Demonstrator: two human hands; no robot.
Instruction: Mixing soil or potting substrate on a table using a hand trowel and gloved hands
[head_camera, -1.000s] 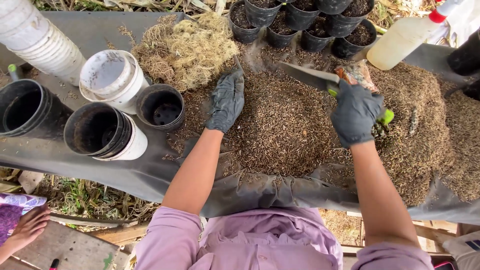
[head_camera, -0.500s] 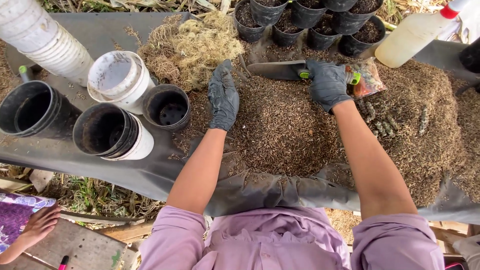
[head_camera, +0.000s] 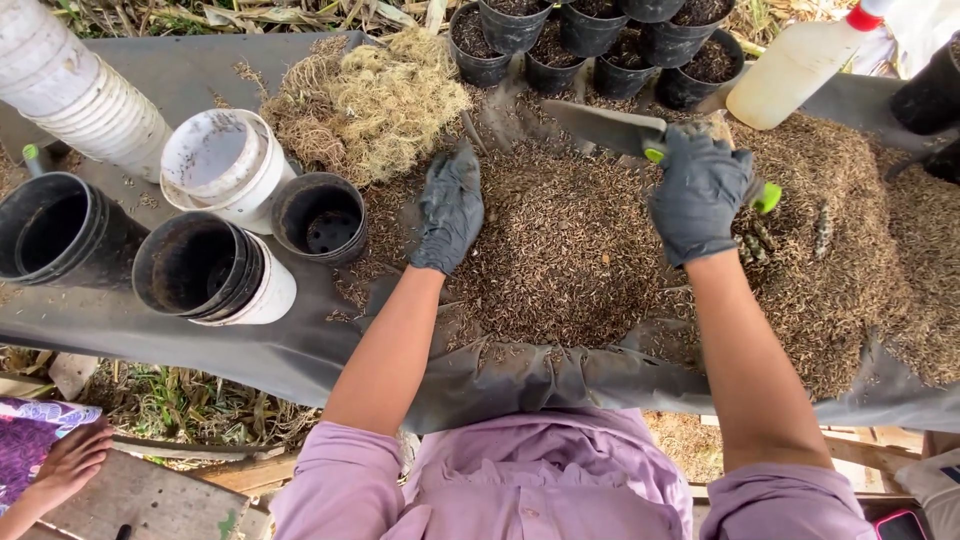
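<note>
My left hand (head_camera: 452, 207), in a dark glove, lies flat with fingers apart on a heap of brown potting mix (head_camera: 560, 250) spread over a grey sheet (head_camera: 250, 350). In a matching glove, my right hand (head_camera: 698, 192) is closed around the green handle of a trowel (head_camera: 610, 128). The trowel's grey blade points left across the far side of the heap. A single small black pot (head_camera: 320, 218) stands just left of my left hand.
Stacks of black pots (head_camera: 60, 230) and white pots (head_camera: 225, 160) stand at left, with a tall white stack (head_camera: 70, 90) behind. Dry straw-like fibre (head_camera: 370, 100) lies beyond. Several filled black pots (head_camera: 590, 40) and a white bottle (head_camera: 795, 65) line the far edge. Another person's hand (head_camera: 70, 460) is at bottom left.
My right hand has carried the trowel from the right side of the heap leftward and farther away. My left hand has stayed flat on the mix.
</note>
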